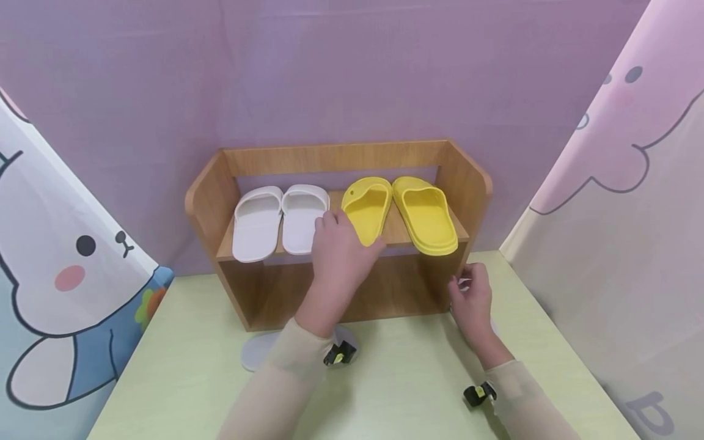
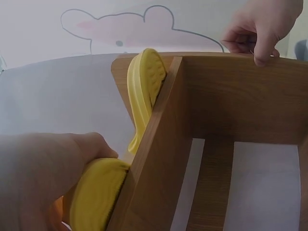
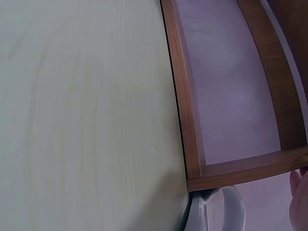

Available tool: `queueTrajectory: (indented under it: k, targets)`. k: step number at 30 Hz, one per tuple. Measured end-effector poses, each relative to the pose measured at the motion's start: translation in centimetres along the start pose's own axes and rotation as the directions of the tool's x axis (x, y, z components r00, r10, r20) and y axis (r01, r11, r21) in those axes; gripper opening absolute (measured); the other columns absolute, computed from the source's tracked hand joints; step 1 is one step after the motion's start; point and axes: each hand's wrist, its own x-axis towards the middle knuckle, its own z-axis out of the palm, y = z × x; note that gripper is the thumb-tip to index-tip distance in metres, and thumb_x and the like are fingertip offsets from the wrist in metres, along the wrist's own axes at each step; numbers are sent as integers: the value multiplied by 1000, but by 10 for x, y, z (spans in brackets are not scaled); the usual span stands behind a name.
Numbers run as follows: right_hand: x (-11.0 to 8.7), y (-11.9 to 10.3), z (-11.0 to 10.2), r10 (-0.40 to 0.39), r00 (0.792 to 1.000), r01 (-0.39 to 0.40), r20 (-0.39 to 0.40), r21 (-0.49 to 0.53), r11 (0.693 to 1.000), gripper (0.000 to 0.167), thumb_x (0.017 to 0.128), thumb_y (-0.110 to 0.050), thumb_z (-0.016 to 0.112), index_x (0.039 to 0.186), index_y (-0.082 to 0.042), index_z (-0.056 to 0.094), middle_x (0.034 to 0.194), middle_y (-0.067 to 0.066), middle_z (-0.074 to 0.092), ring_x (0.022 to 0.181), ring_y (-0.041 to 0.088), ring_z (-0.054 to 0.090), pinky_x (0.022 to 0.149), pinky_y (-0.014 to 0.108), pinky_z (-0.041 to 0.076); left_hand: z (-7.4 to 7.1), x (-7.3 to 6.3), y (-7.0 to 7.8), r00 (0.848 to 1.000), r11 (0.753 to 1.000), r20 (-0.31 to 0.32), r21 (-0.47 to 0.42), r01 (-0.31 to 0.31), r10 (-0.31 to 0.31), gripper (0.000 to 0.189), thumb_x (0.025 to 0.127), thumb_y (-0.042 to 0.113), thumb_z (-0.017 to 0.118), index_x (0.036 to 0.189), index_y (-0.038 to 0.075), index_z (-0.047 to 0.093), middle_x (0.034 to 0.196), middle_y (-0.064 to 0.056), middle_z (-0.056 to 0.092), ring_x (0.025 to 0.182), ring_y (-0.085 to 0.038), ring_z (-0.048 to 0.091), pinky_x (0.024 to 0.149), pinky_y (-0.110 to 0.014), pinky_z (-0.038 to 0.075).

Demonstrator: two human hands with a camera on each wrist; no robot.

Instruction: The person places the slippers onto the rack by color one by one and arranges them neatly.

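In the head view, a wooden shoe rack (image 1: pixel 338 156) carries a pair of white slippers (image 1: pixel 256 226) and, to their right, a pair of yellow clogs (image 1: pixel 430 223) on its upper shelf. My left hand (image 1: pixel 340 253) reaches to the nearer end of the left yellow clog. Its thumb lies against the yellow clog (image 2: pixel 98 192) in the left wrist view, with the fingers going round the far side, partly hidden. My right hand (image 1: pixel 474 299) is at the front edge of the rack's right side panel (image 2: pixel 226 89), thumb on the edge and fingers curled along the outside.
Grey slippers (image 1: pixel 258 351) lie on the pale table (image 1: pixel 396 385) before the rack, partly covered by my left arm. A whitish slipper (image 3: pixel 233 209) sits beside the rack's right side. Purple cloth (image 1: pixel 341 79) hangs behind; patterned cloth stands at both sides.
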Motion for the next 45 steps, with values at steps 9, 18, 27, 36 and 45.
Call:
queueTrajectory:
  k: [9,18,27,36,45]
  targets:
    - [0,-1,-1,-6,1000,6,-1,-1,1000,23,95,13,67,114,4,56,106,17,64,92,20,60,74,37,57,4,2,6,999,999,37,41,-34,32,82,91,63,80,130,-6,57,112,-16,56,105,-32,55,79,-41,58]
    - [1,-3,0,2,1000,-2,4,-1,1000,24,95,12,67,115,4,56,107,18,63,91,18,59,75,33,56,1,-3,1,995,992,42,-92,-89,93,79,85,60,89,125,-1,59,109,-15,57,106,-34,55,82,-43,57]
    - [1,-2,1,-6,1000,6,-9,-2,1000,23,94,11,66,114,4,56,106,17,64,91,18,60,74,28,55,-1,-9,3,979,968,48,-166,-187,198,74,82,60,93,122,5,65,102,-8,62,103,-32,54,85,-43,52]
    - [0,-3,1,1,1000,-1,-6,-7,1000,22,95,11,66,114,4,56,107,18,64,92,18,60,75,27,54,1,-10,6,978,969,49,-154,-192,201,80,81,63,93,125,2,65,104,-10,61,104,-32,55,85,-44,51]
    - [0,-3,1,-3,1000,3,-9,-18,1000,22,96,10,67,114,4,57,107,18,63,92,17,60,74,30,55,5,-13,10,983,975,49,-147,-167,176,94,78,74,90,130,1,62,107,-11,60,104,-30,54,82,-40,53]
